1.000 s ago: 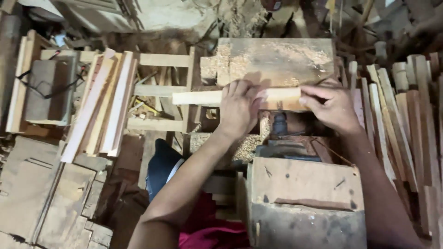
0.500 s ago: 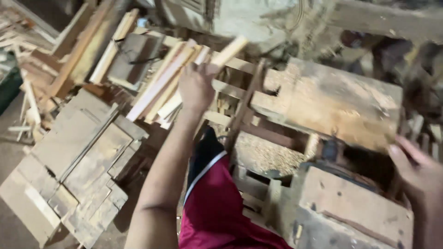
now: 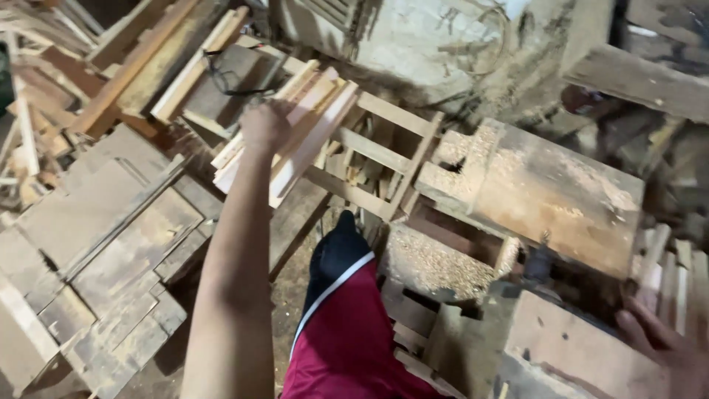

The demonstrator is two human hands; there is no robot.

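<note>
1. Workshop area: stacked dark boards [image 3: 111,244] cover the floor at left. A sawdust-covered machine surface [image 3: 546,192] stands at right, with a wooden block [image 3: 569,355] below it.
2. Slatted wooden frame [image 3: 384,155]: lies between the boards and the machine and carries the stock.
3. Pale wood strips [image 3: 310,133]: a bundle rests on the frame's upper left end. The long axis runs diagonally, the low end pointing lower left and the high end upper right. The strips lie parallel, touching one another.
4. Handling judgement: each strip looks light, stiff and dry, with rough sawn faces that are unlikely to slip. The edges may splinter. Hold near mid-length for balance; a grip at one end would let the far end swing.
5. Left hand [image 3: 266,124]: reaches to the bundle's left side, fingers curled over the strips. Whether they clamp a strip cannot be told.
6. Right hand [image 3: 665,347]: at the lower right edge beside the block, fingers apart and holding nothing.
</note>
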